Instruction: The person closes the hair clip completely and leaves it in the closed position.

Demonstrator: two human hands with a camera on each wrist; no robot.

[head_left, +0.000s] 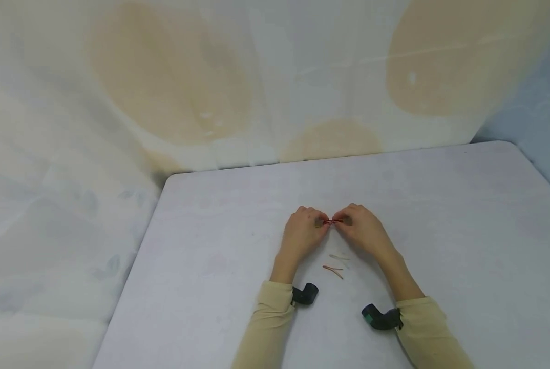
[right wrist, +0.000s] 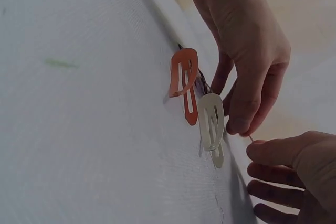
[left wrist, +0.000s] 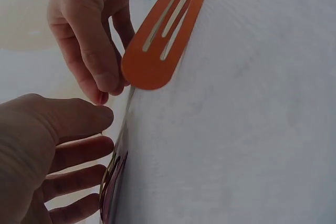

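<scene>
A small red hair clip [head_left: 332, 221] is held just above the white table [head_left: 441, 230], pinched at its ends between both hands. My left hand [head_left: 318, 223] grips its left end and my right hand [head_left: 346, 220] its right end. In the left wrist view the dark red clip [left wrist: 111, 182] shows edge-on beside my left fingers [left wrist: 79, 150]. Nearer to me on the table lie a cream hair clip [head_left: 338, 257] and an orange hair clip [head_left: 333, 270]; the orange clip [right wrist: 184, 80] and the cream clip [right wrist: 211, 124] lie side by side in the right wrist view.
The table's back edge [head_left: 302, 163] meets a draped pale cloth with tan patches [head_left: 173, 82]. Its left edge [head_left: 132, 277] drops to more cloth. Black wrist cameras [head_left: 304, 294] [head_left: 380, 318] sit on both cream sleeves.
</scene>
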